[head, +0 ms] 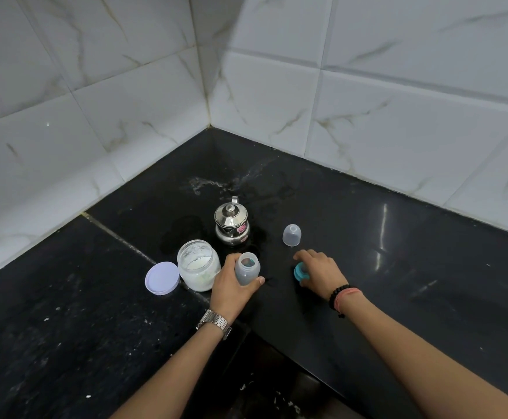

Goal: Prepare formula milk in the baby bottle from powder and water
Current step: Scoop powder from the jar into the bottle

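Note:
My left hand grips the open clear baby bottle, upright on the black counter. My right hand rests over the teal bottle ring on the counter, fingers around it. The open jar of white powder stands just left of the bottle, its lilac lid lying beside it. A small steel kettle with its lid on stands behind the bottle. The clear bottle cap stands behind my right hand.
White marble-look tiled walls meet in a corner behind the counter. A wet patch spreads around the kettle and toward the corner. The counter's front edge drops away between my forearms.

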